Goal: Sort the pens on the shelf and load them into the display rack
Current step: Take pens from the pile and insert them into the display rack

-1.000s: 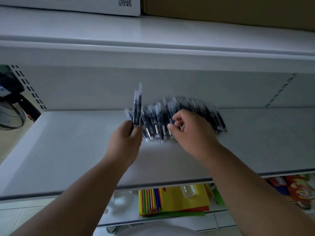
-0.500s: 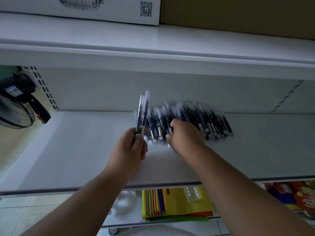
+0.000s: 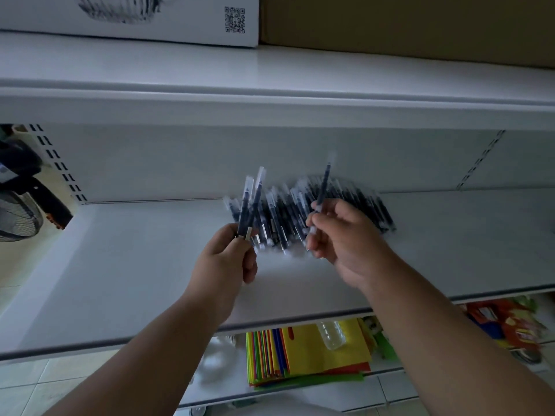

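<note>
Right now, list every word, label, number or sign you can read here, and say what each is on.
No readable words or numbers.
White box: a QR code, no legible text.
Pens in the pile: markings blurred.
Red packets on the lower shelf: print too blurred to read.

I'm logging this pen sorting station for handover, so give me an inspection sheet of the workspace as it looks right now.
Surface: white metal shelf, pale and matte.
Job's things: pile of dark clear-capped pens lying at the back of the shelf; no display rack seen.
Clutter: nothing seen on this shelf.
Grippers: left hand grips two pens upright; right hand pinches a single pen above the pile.
Cables: nothing seen.
Surroundings: white printed box and brown carton above; coloured paper folders below; black fan at left.
</note>
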A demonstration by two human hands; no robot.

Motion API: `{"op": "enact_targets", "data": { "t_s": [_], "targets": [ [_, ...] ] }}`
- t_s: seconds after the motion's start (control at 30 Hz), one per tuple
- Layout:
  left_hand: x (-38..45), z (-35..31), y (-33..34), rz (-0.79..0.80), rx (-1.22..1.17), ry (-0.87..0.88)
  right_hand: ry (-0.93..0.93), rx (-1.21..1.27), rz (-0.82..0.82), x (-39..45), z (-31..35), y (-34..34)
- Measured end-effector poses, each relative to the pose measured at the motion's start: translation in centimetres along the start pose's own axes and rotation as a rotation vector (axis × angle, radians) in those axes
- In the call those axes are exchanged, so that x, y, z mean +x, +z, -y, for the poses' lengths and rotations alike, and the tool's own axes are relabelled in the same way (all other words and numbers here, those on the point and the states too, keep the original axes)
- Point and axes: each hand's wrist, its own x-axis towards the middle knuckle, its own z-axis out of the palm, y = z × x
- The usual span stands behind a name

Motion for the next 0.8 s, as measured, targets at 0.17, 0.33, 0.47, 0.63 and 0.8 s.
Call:
{"op": "enact_targets", "data": {
  "t_s": [0.17, 0.33, 0.47, 0.63, 0.8],
  "targets": [
    [-1.3, -0.8, 3.2, 0.135, -0.067, -0.034, -0.031, 0.024, -0.075, -1.9, 1.6, -3.0],
    [-2.1, -0.6, 8.2, 0.224, -0.047, -0.088, -0.167, 0.000, -0.223, -5.0, 2.8, -7.8],
    [-3.8, 0.2, 13.3, 0.321, -0.085, -0.142, -0.236, -0.110, -0.387, -8.5, 3.3, -12.5],
    [-6.9, 1.8, 20.6, 0.448, -0.049, -0.138, -0.220, -0.137, -0.496, -13.3, 4.4, -19.3],
    [-10.8, 3.6, 29.3, 0.473, -0.024, -0.168, -0.239, -0.368, -0.585, -17.7, 5.1, -27.8]
  ]
}}
